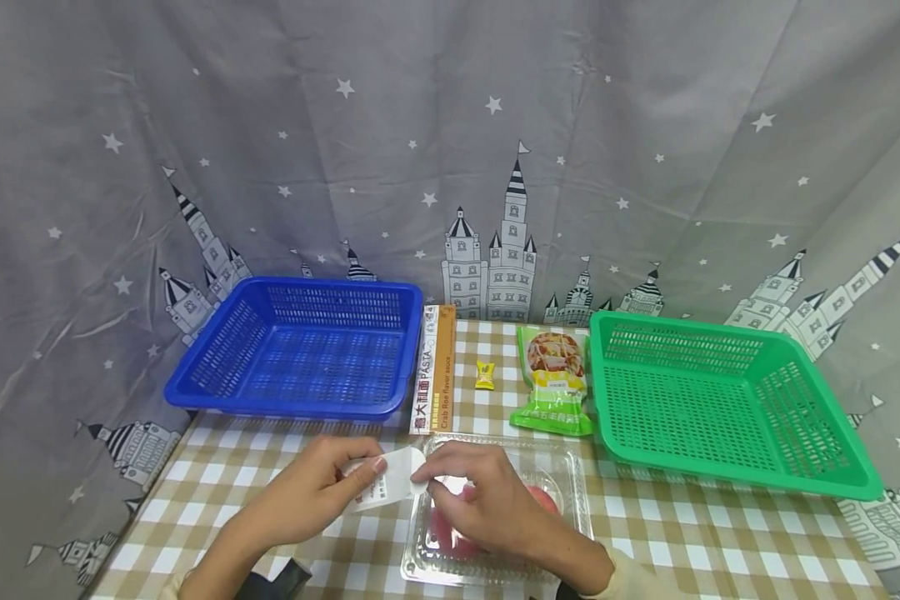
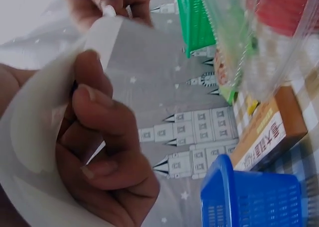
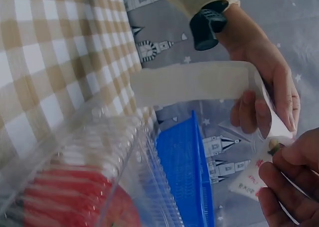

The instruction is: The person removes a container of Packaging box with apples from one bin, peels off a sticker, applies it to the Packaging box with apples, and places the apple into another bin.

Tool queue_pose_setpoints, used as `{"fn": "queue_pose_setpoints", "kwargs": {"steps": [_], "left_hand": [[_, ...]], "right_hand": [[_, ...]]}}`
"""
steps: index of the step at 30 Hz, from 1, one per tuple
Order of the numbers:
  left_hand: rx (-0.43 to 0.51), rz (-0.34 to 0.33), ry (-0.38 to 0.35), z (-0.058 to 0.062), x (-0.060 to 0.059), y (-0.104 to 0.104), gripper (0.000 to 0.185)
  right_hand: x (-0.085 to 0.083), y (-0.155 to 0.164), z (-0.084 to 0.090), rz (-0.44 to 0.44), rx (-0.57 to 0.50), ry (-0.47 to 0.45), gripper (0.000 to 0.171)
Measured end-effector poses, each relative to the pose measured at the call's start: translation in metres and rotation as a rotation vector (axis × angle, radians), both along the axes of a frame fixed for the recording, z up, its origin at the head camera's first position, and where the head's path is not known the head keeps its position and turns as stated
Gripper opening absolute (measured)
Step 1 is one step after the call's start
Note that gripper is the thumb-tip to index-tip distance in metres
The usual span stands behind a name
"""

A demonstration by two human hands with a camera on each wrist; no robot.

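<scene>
My left hand [image 1: 307, 493] holds a white sticker strip [image 1: 392, 479] with printed lettering, its thumb lying on top. In the right wrist view, the strip's long pale backing [image 3: 194, 82] curls away from the left hand. At the strip's other end, my right hand [image 1: 487, 500] pinches the edge of a label between thumb and fingertips. Whether the label is partly peeled I cannot tell. Beneath the right hand lies a clear plastic container [image 1: 579, 492], with round red fruit [image 3: 65, 197] inside, partly hidden by that hand.
A blue basket [image 1: 292, 412] stands at the left, a green basket [image 1: 735, 479] at the right. Between them lie an orange and white pasta box [image 1: 435, 375], a small yellow wrapped candy [image 1: 484, 375] and a green food packet [image 1: 555, 383]. A grey curtain [image 1: 390, 150] hangs behind.
</scene>
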State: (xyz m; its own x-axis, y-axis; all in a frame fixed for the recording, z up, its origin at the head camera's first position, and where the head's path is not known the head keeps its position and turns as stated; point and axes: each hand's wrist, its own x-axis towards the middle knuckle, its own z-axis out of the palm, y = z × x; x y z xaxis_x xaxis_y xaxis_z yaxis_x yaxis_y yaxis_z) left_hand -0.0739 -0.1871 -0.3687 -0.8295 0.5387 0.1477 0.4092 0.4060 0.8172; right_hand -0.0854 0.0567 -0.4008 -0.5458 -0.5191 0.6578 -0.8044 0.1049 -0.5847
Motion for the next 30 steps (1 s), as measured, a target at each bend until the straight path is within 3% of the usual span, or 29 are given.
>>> {"fn": "queue_pose_setpoints", "kwargs": {"steps": [7,19,22,26,28,30], "left_hand": [[-0.049,0.003,-0.053,0.001,-0.012,-0.025,0.013],[-0.102,-0.003,-0.177,-0.021,-0.034,-0.077,0.01],[-0.087,-0.044,-0.229,-0.033,-0.039,-0.086,0.012],[-0.023,-0.159,-0.306,-0.055,-0.046,-0.093,0.015],[-0.018,-0.177,-0.304,-0.064,-0.049,-0.095,0.016],[-0.059,-0.148,-0.251,-0.073,-0.052,-0.095,0.015]], "right_hand": [[-0.005,0.008,0.0,-0.005,0.008,0.032,0.021],[-0.008,0.023,0.003,-0.049,-0.09,-0.039,0.019],[-0.008,0.026,0.003,-0.08,-0.086,-0.05,0.018],[-0.008,0.029,0.002,-0.099,-0.091,-0.031,0.02],[-0.009,0.03,0.002,-0.099,-0.101,-0.024,0.02],[-0.009,0.032,0.001,-0.098,-0.105,-0.032,0.02]]}}
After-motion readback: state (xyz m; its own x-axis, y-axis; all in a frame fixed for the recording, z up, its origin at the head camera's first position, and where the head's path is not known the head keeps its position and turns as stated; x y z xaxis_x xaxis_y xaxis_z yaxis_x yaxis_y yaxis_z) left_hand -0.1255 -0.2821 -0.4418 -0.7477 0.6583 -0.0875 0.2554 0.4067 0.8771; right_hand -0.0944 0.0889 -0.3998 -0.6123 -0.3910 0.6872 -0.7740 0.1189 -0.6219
